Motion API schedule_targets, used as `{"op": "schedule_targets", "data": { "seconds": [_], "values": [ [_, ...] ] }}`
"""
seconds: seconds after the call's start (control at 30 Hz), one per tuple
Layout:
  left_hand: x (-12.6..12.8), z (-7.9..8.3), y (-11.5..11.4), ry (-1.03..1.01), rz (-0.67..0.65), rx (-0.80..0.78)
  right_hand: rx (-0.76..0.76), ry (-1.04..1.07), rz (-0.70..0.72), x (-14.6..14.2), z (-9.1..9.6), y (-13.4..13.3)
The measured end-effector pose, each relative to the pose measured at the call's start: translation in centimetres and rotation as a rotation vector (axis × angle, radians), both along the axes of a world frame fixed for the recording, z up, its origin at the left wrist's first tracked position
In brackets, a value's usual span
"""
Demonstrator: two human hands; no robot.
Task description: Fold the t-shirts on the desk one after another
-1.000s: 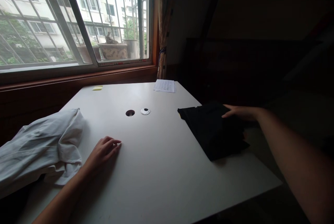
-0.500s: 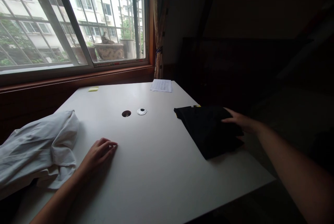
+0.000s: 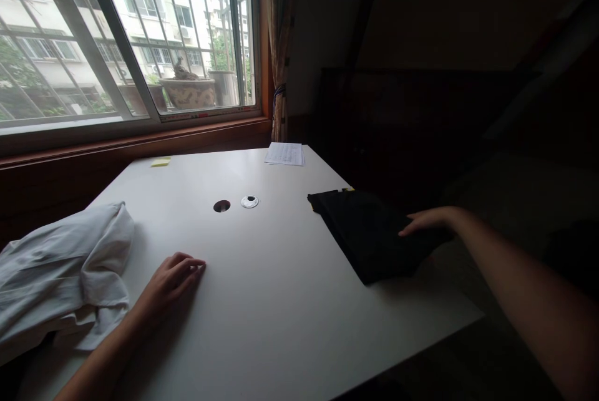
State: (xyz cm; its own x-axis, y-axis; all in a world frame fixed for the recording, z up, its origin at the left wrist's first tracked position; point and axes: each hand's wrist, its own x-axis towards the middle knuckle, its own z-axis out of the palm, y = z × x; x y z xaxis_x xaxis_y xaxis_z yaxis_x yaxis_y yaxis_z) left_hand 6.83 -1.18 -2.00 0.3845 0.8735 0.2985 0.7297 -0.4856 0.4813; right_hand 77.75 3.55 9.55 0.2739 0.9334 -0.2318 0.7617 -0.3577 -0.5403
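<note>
A folded black garment (image 3: 362, 236) with small yellow bits at its far edge lies on the right side of the white table (image 3: 262, 326). My right hand (image 3: 428, 220) rests on the garment's right part, fingers extended over the cloth and thumb apart; some fingers are lost in the dark. Palm down on the tabletop, my left hand (image 3: 175, 276) holds nothing, its fingers loosely bent and slightly apart. Beside it on the left is a crumpled light grey cloth (image 3: 70, 270), perhaps a garment, hanging partly out of view.
Near the table's middle are a round cable hole (image 3: 221, 206) and its white cover (image 3: 249, 201). Printed papers (image 3: 284, 153) lie at the far edge, and a yellow sticky note (image 3: 160, 162) at the far left. Beyond stand a barred window (image 3: 140, 33) and a tied curtain (image 3: 279, 77).
My right hand has shifted down and further over the black garment, whose right edge now lies flatter and reaches further right. The whole view has drifted slightly; my left hand stays put.
</note>
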Motion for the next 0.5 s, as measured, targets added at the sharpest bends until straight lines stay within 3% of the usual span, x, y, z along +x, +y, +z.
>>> {"op": "schedule_targets", "data": {
  "seconds": [0.1,0.2,0.27,0.33,0.4,0.5],
  "values": [
    [-0.1,-0.2,0.0,0.006,-0.009,0.002,-0.343,0.225,0.107,0.9,-0.9,-1.8],
    [-0.2,-0.3,0.1,0.011,-0.011,-0.001,-0.340,0.223,0.023,1.9,-1.3,-2.1],
    [-0.2,-0.3,0.1,0.015,-0.015,-0.005,-0.268,0.085,-0.077,1.8,-1.2,-1.2],
    [-0.2,-0.3,0.1,0.017,-0.017,0.000,-0.102,-0.130,-0.091,0.6,-0.9,0.5],
    [-0.2,-0.3,0.2,0.018,-0.016,0.005,0.102,-0.297,-0.011,-2.0,-0.9,2.4],
    [-0.3,-0.3,0.3,0.025,-0.024,-0.002,0.209,-0.299,0.122,-7.8,-1.7,5.1]
  ]
}}
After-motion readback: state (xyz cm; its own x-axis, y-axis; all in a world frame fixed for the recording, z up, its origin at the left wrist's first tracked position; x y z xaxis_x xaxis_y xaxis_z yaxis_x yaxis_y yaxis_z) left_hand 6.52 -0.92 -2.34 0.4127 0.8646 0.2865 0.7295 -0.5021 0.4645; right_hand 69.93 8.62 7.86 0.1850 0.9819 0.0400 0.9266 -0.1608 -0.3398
